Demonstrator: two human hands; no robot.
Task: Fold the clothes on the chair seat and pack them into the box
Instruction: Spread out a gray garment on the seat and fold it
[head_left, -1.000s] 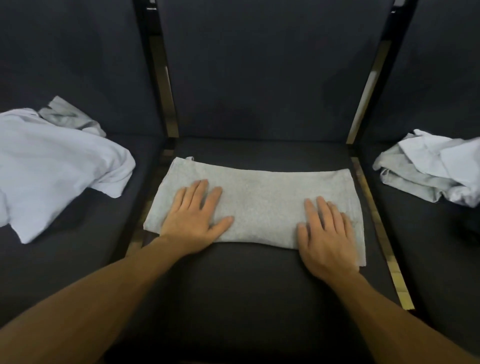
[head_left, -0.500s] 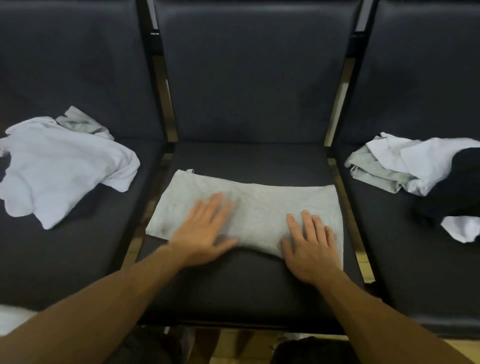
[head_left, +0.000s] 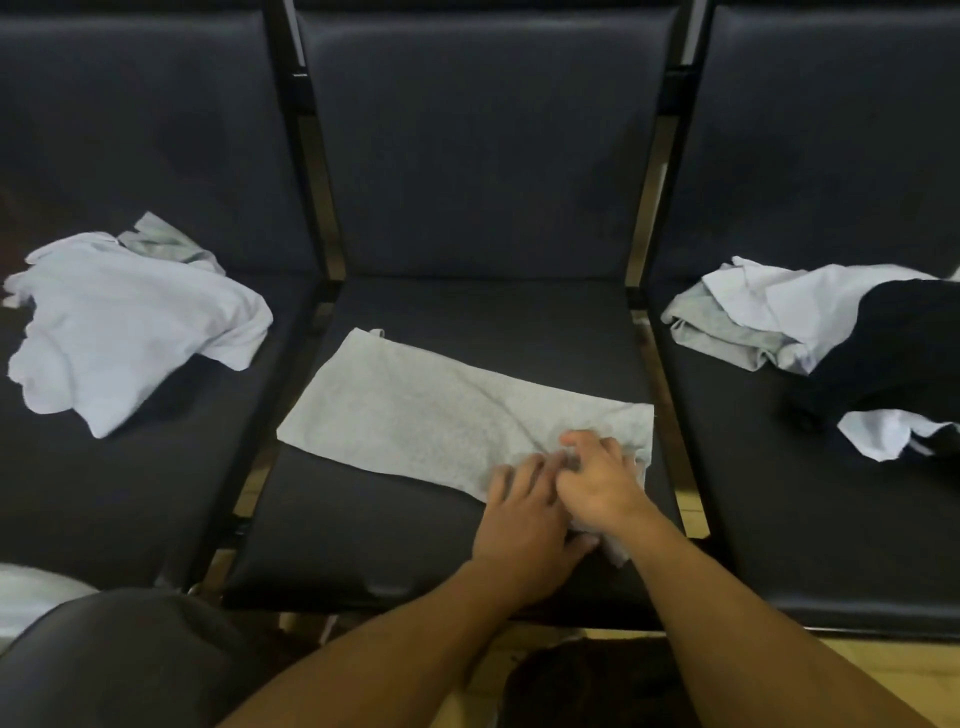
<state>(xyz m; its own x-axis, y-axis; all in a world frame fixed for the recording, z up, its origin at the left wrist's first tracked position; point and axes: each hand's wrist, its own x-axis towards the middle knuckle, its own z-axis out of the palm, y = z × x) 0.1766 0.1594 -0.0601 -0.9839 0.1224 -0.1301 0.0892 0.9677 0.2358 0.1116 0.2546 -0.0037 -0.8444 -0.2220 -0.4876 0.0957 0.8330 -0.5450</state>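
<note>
The grey garment (head_left: 441, 415) lies flat as a long folded strip across the middle chair seat (head_left: 415, 519), its long axis running left to right and slanting a little, the left end farther, the right end nearer. Both hands are gathered at that right, near end, so almost the whole length of the strip stretches away to the left of them. The right hand (head_left: 597, 480) sits on the end of the cloth with its fingers (head_left: 582, 439) curled and bunched fabric showing around and beneath it; it appears to be gripping the end. The left hand (head_left: 524, 512) lies touching it on the left, fingers fairly straight, pressing on the cloth's near edge; whether it pinches anything I cannot tell. Judging from this, the next fold would carry the right end leftward along the strip.

Unfolded clothes wait on both neighbouring seats: a white shirt (head_left: 130, 327) on the left, a mixed pile (head_left: 810, 322) on the right. No box is in view.
</note>
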